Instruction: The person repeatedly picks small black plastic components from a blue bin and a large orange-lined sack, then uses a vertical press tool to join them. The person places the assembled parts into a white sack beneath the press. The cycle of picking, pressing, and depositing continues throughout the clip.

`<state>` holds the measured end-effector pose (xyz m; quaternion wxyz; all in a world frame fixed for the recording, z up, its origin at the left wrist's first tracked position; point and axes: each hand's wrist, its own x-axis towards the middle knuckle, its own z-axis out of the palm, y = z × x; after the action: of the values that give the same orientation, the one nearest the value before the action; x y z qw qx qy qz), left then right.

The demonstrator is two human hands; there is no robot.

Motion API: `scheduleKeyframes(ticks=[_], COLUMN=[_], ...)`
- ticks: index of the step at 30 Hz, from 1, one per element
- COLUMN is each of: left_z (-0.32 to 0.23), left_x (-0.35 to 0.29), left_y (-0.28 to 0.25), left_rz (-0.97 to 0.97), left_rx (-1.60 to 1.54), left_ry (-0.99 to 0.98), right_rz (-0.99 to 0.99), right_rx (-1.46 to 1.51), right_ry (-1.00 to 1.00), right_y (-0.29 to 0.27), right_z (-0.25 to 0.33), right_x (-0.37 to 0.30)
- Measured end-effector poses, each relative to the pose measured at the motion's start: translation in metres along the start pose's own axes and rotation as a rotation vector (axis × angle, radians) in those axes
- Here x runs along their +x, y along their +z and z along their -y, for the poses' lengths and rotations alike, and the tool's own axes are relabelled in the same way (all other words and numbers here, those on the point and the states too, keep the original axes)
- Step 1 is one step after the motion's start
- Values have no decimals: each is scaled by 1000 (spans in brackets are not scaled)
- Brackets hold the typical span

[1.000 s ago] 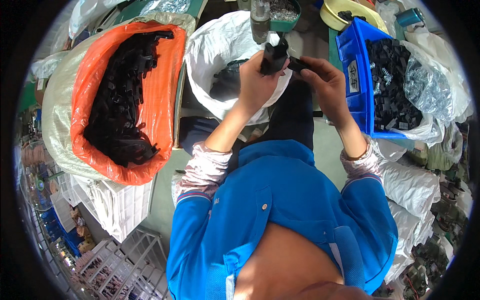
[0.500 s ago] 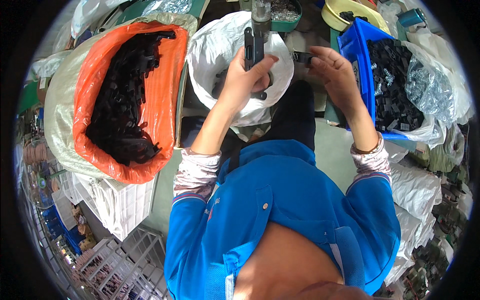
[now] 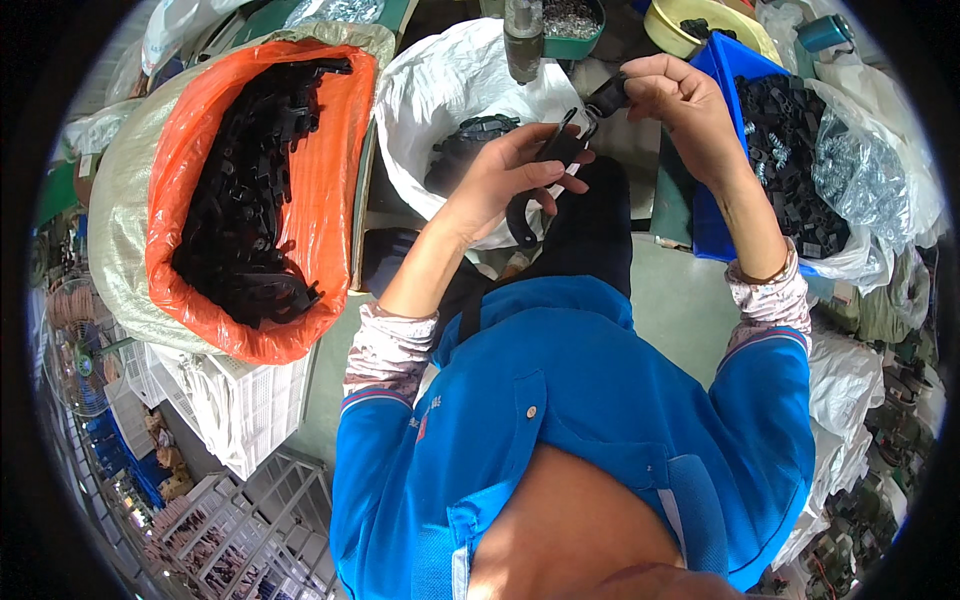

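My left hand (image 3: 487,188) is closed around a long black plastic part (image 3: 563,148) with a forked upper end and a curved tail hanging below the fingers. A small black clip-like piece (image 3: 607,97) is pinched between the thumb and fingers of my right hand (image 3: 685,108). This piece sits right at the forked end; whether the two are joined I cannot tell. Behind my left hand opens a white woven bag (image 3: 415,85), with several black parts (image 3: 487,127) inside. Above it, a metal cylinder (image 3: 523,45) points down over the bag's mouth.
At left stands a big sack with an orange liner (image 3: 335,190), full of black parts. A blue bin (image 3: 713,215) of small black pieces and springs is at right. A green tray (image 3: 572,46) and a yellow basin (image 3: 662,32) stand at the back.
My left hand has come down and rightward from the metal cylinder, tilting the long part. My right hand has risen, bringing the small piece to the forked end.
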<state>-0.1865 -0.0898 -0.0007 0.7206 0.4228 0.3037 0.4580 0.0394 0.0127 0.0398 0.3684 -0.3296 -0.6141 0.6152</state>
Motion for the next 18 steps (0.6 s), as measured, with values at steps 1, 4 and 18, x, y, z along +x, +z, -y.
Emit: scheduleKeyframes(ticks=[1,4,18], left_z=[0,1,4], left_x=[0,1,11], left_y=[1,3,12], left_rz=[-1,-3,-13], left_rx=[-2,-12,-24], left_ry=[-5,-16,-1], right_rz=[14,43,79], right_rx=[-26,-12,-137], right_ry=[-4,18,85], right_y=[-1,-3,20], right_z=[-1,-5,-3], right_x=[0,-1,-14])
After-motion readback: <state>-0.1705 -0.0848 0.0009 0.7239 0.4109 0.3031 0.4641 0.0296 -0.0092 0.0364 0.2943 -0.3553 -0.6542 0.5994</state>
